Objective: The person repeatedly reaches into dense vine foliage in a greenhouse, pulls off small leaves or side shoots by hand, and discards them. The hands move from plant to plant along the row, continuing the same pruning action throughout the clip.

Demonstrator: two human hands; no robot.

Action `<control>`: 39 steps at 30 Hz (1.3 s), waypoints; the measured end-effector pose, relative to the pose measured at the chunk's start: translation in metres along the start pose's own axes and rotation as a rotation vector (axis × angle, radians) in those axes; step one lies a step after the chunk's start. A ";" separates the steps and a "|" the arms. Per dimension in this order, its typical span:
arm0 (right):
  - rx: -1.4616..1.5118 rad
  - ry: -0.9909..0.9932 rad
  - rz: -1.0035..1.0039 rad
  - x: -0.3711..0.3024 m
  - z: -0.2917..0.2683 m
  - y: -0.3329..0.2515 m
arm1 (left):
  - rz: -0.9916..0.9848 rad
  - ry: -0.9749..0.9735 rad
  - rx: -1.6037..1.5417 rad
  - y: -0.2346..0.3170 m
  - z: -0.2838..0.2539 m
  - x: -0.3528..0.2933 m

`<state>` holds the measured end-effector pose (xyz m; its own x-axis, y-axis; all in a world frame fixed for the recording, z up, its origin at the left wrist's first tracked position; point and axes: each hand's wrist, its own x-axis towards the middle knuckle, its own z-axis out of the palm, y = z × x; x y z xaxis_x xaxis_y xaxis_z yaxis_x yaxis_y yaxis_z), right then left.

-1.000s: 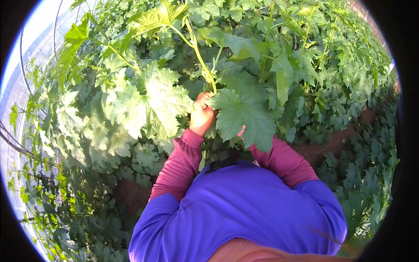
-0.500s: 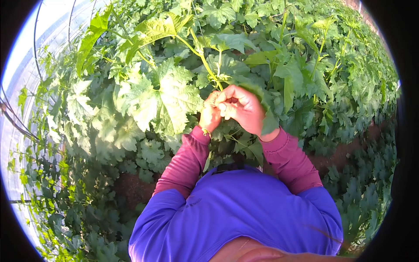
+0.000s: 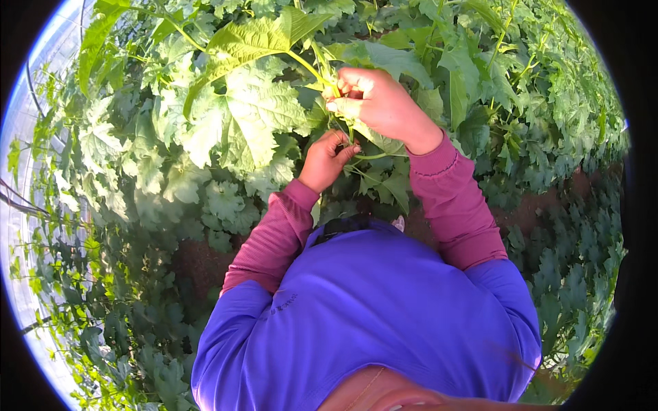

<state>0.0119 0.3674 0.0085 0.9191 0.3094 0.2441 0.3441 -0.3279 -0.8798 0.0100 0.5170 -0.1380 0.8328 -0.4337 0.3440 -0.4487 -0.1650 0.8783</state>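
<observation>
A green vine stem (image 3: 306,64) runs down from the upper middle between my hands. My right hand (image 3: 378,106) is closed on it, thumb and fingers pinching the stem just below a leaf stalk. Lower down and a little to the left, my left hand (image 3: 329,159) pinches the same stem between thumb and forefinger. A broad lobed leaf (image 3: 250,113), brightly sunlit, hangs to the left of both hands. Above it a yellow-green leaf (image 3: 250,40) spreads out from the stem. Part of the stem is hidden behind my fingers.
Dense leafy vines (image 3: 541,103) stand ahead and on both sides. Brown soil (image 3: 199,267) shows in gaps below the foliage. At the far left a pale sheet wall (image 3: 27,240) has dark thin bars or hoses (image 3: 24,202) in front of it.
My hands were close together; now they are apart. The right one has moved up along the stem, while the left one sits slightly lower. The view has shifted a little.
</observation>
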 end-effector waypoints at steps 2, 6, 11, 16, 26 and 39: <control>0.010 -0.064 -0.014 -0.003 -0.003 0.014 | 0.040 -0.051 0.070 -0.013 -0.003 -0.005; 0.140 -0.100 0.113 -0.034 0.007 0.030 | 0.037 -0.095 0.175 -0.026 0.003 -0.026; 0.283 0.034 -0.041 -0.040 -0.017 -0.004 | 0.052 -0.040 0.031 0.012 -0.009 -0.005; 0.167 0.176 -0.148 -0.042 -0.034 -0.028 | -0.133 0.171 -0.509 -0.017 -0.022 0.017; 0.168 0.246 -0.162 -0.044 -0.045 -0.025 | 0.257 0.121 0.121 -0.029 -0.002 0.059; 0.307 0.297 -0.172 -0.046 -0.052 -0.022 | 0.424 0.469 -0.261 0.112 -0.087 0.085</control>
<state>-0.0281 0.3140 0.0374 0.8841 0.0518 0.4645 0.4651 -0.0003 -0.8853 0.0586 0.5387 0.0189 0.6809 0.0261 0.7319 -0.7236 0.1785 0.6667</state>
